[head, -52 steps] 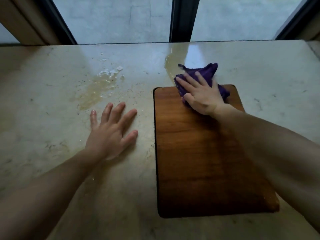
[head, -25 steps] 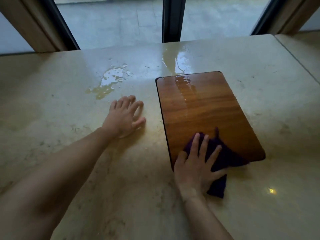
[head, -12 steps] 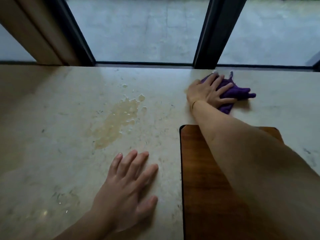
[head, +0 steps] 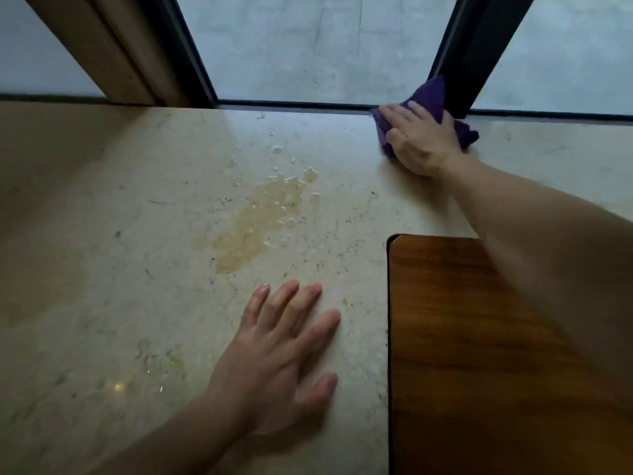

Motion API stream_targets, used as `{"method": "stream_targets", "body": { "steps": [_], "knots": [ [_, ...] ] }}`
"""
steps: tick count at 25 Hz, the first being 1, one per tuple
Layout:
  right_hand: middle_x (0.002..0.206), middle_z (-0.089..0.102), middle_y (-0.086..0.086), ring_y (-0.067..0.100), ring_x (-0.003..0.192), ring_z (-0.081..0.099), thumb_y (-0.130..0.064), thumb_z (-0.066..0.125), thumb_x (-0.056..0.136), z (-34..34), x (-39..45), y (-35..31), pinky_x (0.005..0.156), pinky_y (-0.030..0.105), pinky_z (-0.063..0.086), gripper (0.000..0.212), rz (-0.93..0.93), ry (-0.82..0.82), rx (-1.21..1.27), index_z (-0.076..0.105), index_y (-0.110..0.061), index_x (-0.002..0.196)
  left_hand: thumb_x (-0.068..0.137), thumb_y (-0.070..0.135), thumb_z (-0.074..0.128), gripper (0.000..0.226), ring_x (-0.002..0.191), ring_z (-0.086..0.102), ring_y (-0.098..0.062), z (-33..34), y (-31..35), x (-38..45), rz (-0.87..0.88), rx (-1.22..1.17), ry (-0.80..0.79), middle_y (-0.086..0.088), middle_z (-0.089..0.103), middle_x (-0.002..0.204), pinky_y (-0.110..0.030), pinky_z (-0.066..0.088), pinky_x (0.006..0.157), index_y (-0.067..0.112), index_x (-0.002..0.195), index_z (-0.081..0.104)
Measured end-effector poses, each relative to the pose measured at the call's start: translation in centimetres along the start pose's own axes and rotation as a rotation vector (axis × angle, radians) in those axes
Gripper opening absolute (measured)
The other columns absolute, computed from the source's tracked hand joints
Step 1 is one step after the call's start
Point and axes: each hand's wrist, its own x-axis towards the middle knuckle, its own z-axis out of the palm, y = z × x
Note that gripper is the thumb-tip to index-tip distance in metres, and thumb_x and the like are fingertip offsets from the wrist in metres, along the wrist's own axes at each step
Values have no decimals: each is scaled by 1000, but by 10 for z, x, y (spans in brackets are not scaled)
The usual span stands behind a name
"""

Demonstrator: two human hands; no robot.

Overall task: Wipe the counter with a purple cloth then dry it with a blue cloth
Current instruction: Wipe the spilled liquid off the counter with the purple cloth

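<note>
A pale stone counter (head: pixel 102 234) fills the view. My right hand (head: pixel 419 142) presses a bunched purple cloth (head: pixel 430 96) against the counter's far edge, right at the base of a dark window post. A yellowish bubbly spill (head: pixel 260 217) lies on the counter's middle, to the left of the cloth and apart from it. My left hand (head: pixel 277 358) rests flat on the counter near me, fingers spread, holding nothing. No blue cloth is in view.
A brown wooden board (head: pixel 462 371) lies on the counter at the lower right, partly under my right forearm. Glass window panes with dark frames (head: pixel 479 46) and a wooden post (head: pixel 102 49) stand along the counter's far edge.
My right hand pulled the purple cloth down the wooden board, then reached past it to the counter's far edge and has now pushed up against the window post. My left hand stayed flat.
</note>
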Motion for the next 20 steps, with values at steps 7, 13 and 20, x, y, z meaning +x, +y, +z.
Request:
{"method": "stream_targets", "body": {
  "steps": [7, 13, 20],
  "knots": [
    [165, -18, -3, 34, 148, -24, -54, 15, 90, 33, -148, -27, 111, 71, -12, 58, 3, -67, -59, 4, -64, 146, 87, 78, 11, 76, 152, -3, -26, -5, -1, 4, -36, 3, -91, -1, 2, 165, -54, -1, 121, 40, 152, 6],
    [166, -11, -2, 36, 151, -12, -56, 6, 89, 68, -347, -59, 113, 72, 0, 57, 135, -34, -127, -4, -65, 145, 92, 67, 18, 70, 151, 6, -27, -10, 16, -15, -92, -21, -49, -1, 7, 165, -60, 10, 119, 35, 154, 12],
    [162, -26, -8, 27, 148, -27, -60, -3, 76, 110, -572, -146, 115, 64, -11, 66, 427, -90, 22, -14, -69, 140, 95, 61, 35, 61, 150, 11, -24, -31, 22, -114, -227, -122, -12, 2, 11, 164, -62, 15, 116, 37, 151, 24]
  ]
}}
